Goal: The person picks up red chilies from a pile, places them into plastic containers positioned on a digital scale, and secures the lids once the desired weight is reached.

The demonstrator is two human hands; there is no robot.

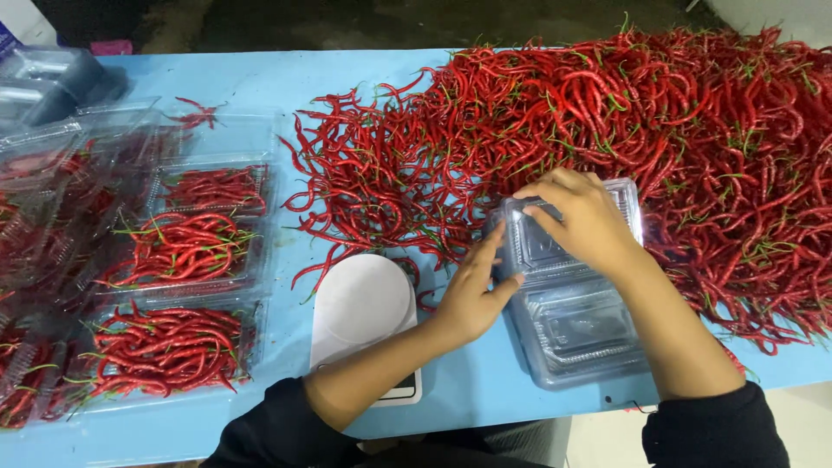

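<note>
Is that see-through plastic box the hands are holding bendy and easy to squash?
Probably yes. The clear plastic box looks thin and empty, so it is likely light and flexes under the left hand and right hand. Its hinged lid may flop open. Its smooth surface could slide easily on the blue table.

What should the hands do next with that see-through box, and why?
Probably swing the lid fully open. Both hands, left and right, grip the empty clear plastic hinged box, its lid only partly raised. The big pile of red chilli peppers lies just behind it, and filled clear trays sit at left.
</note>
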